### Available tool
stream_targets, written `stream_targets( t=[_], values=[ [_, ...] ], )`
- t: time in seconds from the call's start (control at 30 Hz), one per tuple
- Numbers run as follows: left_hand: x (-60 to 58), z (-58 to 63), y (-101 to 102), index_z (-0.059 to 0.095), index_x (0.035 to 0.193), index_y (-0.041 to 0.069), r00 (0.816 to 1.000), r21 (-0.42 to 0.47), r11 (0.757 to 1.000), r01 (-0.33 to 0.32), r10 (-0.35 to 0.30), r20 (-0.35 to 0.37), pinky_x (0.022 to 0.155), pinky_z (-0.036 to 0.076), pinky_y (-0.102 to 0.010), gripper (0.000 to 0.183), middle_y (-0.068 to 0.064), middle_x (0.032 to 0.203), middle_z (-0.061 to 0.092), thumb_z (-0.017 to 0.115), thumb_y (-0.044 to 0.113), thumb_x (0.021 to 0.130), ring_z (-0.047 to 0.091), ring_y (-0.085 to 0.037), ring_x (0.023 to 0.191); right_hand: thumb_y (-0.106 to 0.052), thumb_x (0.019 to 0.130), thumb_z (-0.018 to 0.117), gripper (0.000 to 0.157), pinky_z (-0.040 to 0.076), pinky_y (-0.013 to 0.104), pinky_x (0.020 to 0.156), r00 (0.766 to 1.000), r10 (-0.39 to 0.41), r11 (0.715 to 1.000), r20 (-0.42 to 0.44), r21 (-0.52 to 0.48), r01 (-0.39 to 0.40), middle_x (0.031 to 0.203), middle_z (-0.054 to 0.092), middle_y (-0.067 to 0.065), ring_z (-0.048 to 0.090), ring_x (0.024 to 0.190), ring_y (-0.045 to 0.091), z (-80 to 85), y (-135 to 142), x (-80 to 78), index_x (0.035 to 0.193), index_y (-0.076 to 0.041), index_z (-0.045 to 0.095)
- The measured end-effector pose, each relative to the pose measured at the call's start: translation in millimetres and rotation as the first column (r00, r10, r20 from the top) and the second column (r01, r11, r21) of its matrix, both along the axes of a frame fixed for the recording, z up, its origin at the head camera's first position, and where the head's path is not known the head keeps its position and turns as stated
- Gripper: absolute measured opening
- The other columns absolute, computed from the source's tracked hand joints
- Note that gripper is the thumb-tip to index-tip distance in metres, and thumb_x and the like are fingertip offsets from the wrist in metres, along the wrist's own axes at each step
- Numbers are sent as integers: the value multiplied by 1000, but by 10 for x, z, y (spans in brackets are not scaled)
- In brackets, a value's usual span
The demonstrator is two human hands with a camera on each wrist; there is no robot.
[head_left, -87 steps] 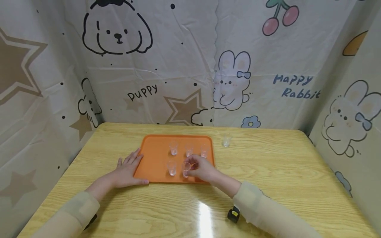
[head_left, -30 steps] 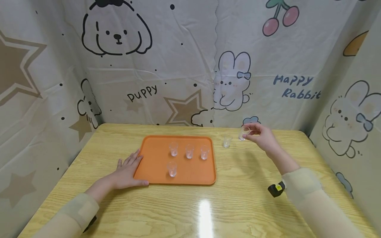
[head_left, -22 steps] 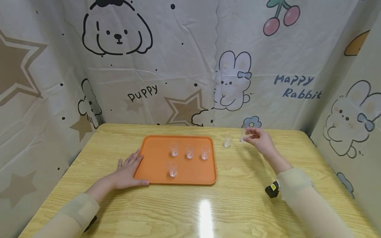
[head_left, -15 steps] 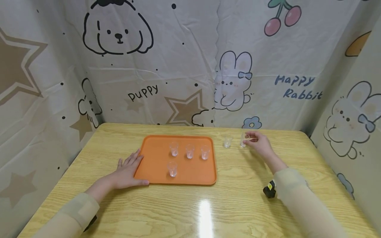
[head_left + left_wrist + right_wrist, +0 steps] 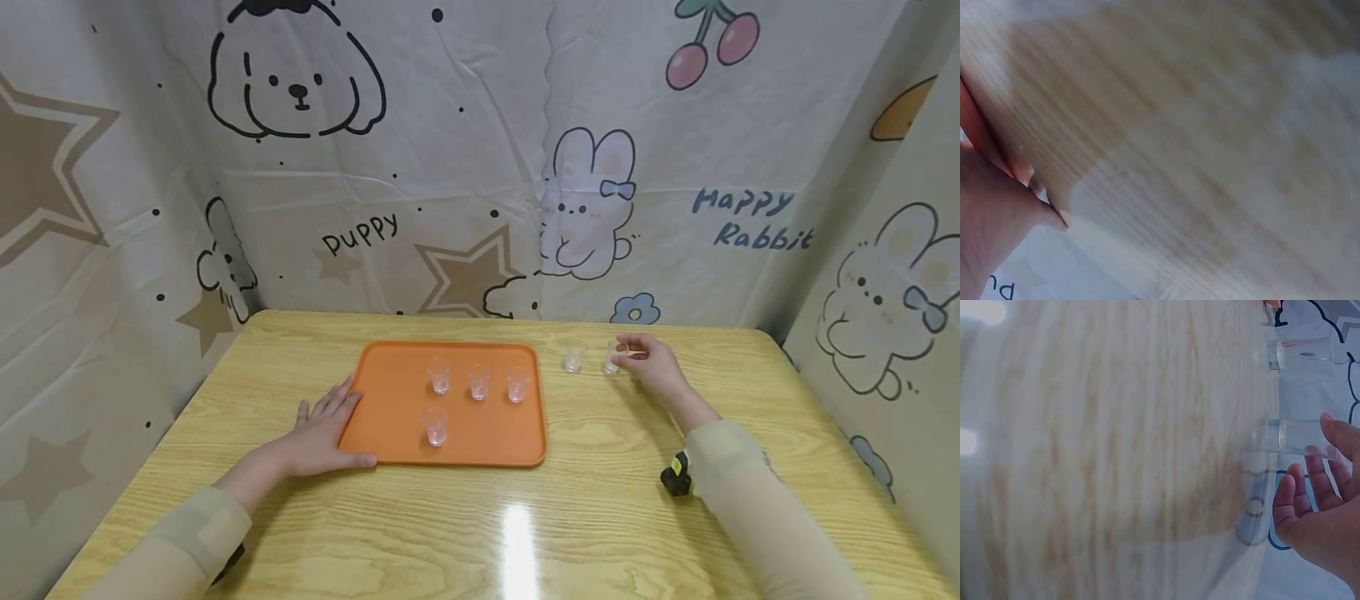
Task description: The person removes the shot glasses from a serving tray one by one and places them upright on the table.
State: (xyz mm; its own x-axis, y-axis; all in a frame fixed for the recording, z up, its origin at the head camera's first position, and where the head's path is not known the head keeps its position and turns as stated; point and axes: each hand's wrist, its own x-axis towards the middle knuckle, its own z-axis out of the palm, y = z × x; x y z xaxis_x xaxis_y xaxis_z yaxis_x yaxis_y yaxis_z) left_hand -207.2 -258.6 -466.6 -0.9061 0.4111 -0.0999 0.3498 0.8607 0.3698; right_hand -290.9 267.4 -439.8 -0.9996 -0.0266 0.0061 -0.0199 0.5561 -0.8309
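My right hand (image 5: 651, 363) pinches a small clear shot glass (image 5: 611, 358) near its rim, at the back of the table right of the tray. In the right wrist view that glass (image 5: 1294, 437) has its thick base at the tabletop, thumb on one side and fingers on the other. A second shot glass (image 5: 573, 358) stands just to its left. My left hand (image 5: 318, 437) rests spread at the left edge of the orange tray (image 5: 390, 408), thumb along the front edge. On the tray, three shot glasses (image 5: 478, 383) form a back row, with another glass (image 5: 435, 427) nearer the front.
The wooden table (image 5: 450, 533) ends at a printed cloth backdrop (image 5: 450, 167) close behind the glasses, with cloth on both sides too. A shiny light reflection (image 5: 517, 550) lies on the tabletop in front of the tray.
My right hand has carried a shot glass from the tray's front row to the table's back right and lowered it beside the standing glass. The left hand has stayed at the tray.
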Motion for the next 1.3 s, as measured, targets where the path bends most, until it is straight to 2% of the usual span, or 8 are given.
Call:
stream_targets(
  t=[0.1,0.23,0.33,0.57,0.77,0.87,1.1,1.3],
  values=[
    [4,14,5,16,150,1,1000,-2,1000,1,-1,5,101,-1,-72,113,-15,159,-5,61,71,74,5,-46,141,-19,91,64,58,44,16,76,1000,-4,1000,9,2,3,132,50,23,51,111,33,10,6,-12,140,0,40],
    [8,24,7,16,150,1,1000,-1,1000,0,0,10,101,-1,-72,113,-15,158,-5,61,71,74,5,-46,141,-23,90,66,65,44,32,90,1000,-5,1000,14,10,5,136,46,22,48,115,35,82,-3,-10,143,-2,36],
    [7,18,4,15,150,1,1000,-3,1000,-1,1,13,101,-1,-72,113,-15,158,-5,61,71,74,5,-46,141,-25,90,66,65,40,43,94,1000,-11,1000,7,25,11,137,45,22,45,117,37,162,-17,9,143,-2,36],
    [0,12,1,16,150,0,1000,-1,1000,-3,3,12,101,-1,-72,113,-15,159,-4,61,71,74,5,-46,141,-35,90,65,64,43,36,84,999,-15,997,-44,72,18,134,49,19,47,111,32,401,-61,49,141,-5,40],
    [-4,14,2,16,150,0,1000,-4,1000,-3,3,8,101,-1,-73,113,-15,159,-4,61,71,74,6,-47,140,-39,90,62,65,40,46,96,998,11,1000,-66,3,-10,134,49,19,45,117,34,682,-140,104,142,-7,39],
    [-5,8,1,17,150,0,1000,-5,1000,-3,3,6,101,0,-73,114,-15,159,-4,61,72,73,6,-47,140,-40,90,63,66,38,48,100,997,15,1000,-74,-23,-17,133,50,18,45,118,33,829,-207,143,142,-7,39],
    [1,6,4,16,150,1,1000,-6,1000,0,0,8,101,0,-73,114,-15,159,-4,61,72,73,6,-47,140,-42,89,63,64,41,41,96,994,43,999,-96,-15,-45,132,52,14,48,114,28,1131,-400,298,140,-9,43],
    [4,16,5,17,150,0,1000,-5,1000,-2,2,2,100,1,-74,113,-15,159,-3,62,71,73,8,-48,140,-42,88,64,58,43,34,87,990,56,998,-126,-6,-58,130,55,8,48,109,20,1325,-630,479,136,-14,48]
  ],
)
